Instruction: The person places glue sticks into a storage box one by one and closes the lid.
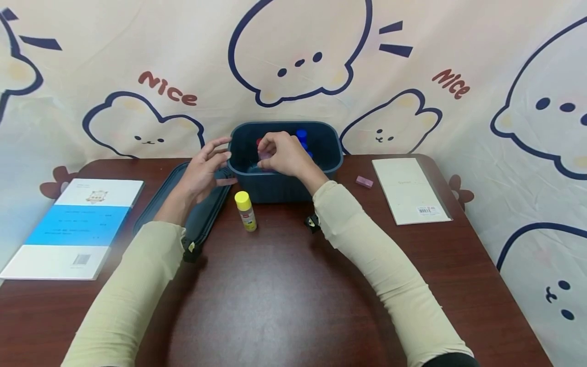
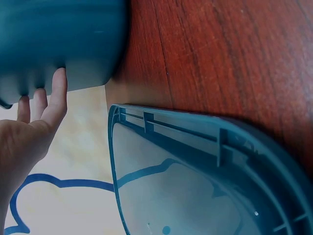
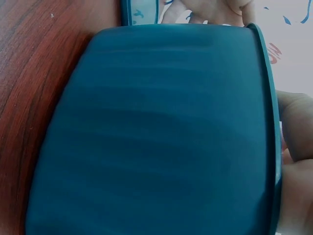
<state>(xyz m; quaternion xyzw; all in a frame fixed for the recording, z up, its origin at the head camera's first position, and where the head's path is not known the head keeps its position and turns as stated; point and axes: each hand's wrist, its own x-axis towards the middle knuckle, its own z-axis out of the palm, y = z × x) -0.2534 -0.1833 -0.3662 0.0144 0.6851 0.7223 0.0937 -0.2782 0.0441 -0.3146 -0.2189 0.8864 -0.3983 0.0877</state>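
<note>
A dark teal plastic bin (image 1: 279,189) stands against the patterned backdrop. My left hand (image 1: 204,171) is at its left end; in the left wrist view, extended fingertips (image 2: 59,78) touch the bin wall. Over the bin's opening, my right hand (image 1: 288,154) pinches a small pinkish-purple piece (image 1: 264,155) between thumb and fingers, partly hidden by the hand. Blue-capped items (image 1: 301,135) and a bit of red (image 1: 259,141) show inside. In the right wrist view, the bin wall hides most of this hand.
A teal lid (image 1: 208,216) lies left of the bin. A yellow-capped glue stick (image 1: 246,211) stands in front. To the right are a purple block (image 1: 364,182) and a pale notebook (image 1: 408,188). A blue-and-white book (image 1: 78,227) lies at the left.
</note>
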